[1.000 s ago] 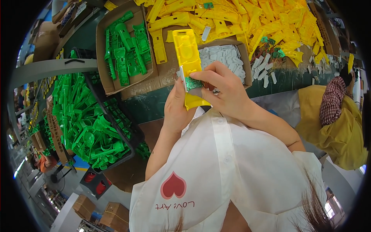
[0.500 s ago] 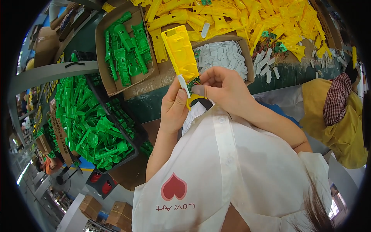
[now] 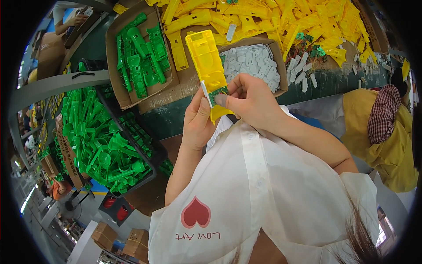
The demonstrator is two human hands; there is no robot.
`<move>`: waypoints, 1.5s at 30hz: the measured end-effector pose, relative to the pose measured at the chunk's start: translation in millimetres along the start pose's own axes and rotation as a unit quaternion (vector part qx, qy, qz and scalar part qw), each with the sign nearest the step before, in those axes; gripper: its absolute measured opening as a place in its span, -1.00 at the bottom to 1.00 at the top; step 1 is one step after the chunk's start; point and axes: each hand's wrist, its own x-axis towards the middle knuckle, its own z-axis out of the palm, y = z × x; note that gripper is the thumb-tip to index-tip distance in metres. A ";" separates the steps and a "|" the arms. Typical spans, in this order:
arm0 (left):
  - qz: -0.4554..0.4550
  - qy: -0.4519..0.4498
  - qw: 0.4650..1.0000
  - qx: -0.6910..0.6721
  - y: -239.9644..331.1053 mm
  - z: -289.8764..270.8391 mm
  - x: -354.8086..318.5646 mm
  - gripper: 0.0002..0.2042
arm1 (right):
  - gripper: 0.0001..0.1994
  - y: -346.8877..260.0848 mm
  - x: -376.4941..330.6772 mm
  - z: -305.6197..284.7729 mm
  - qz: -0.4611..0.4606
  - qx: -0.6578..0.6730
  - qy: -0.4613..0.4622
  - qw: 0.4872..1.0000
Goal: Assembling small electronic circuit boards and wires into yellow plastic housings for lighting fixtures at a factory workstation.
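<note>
A yellow plastic shell half [image 3: 206, 59] is in front of my chest, its hollow inner side facing up and its long end pointing away. My left hand [image 3: 198, 119] is closed round its near left side. A narrow white plastic piece [image 3: 206, 94] stands along the shell's left edge, by my left thumb. Inside the near part of the shell lies a small green circuit board [image 3: 216, 94]. My right hand [image 3: 248, 97] has its thumb pressed on the board and its fingers curled at the shell's right edge; those fingertips are partly hidden.
A carton [image 3: 115, 92] of green shells stands at the far left, above a black crate [image 3: 151, 174] heaped with green parts. Ahead is a box [image 3: 281, 70] of small white pieces. Yellow shells [image 3: 307, 17] pile up behind it. A person in yellow clothing [image 3: 373, 114] is at right.
The yellow shell has turned slightly, showing more of its near end. My right thumb has shifted onto the circuit board, and the white piece now sits closer along the shell's edge.
</note>
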 end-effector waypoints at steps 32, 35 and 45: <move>-0.032 0.020 0.989 -0.141 1.0 0.0 -2.5 -0.60 | -0.68 13.0 3.2 6.5 -0.371 -0.284 0.042 0.883; -0.043 0.021 0.984 -0.171 -0.2 -2.1 -1.8 -0.60 | -0.69 13.0 3.6 7.9 -0.364 -0.314 0.048 0.876; 0.039 0.031 0.998 -0.040 10.4 2.1 13.1 -0.58 | -0.70 2.9 4.7 -12.1 -0.293 -0.157 0.043 0.942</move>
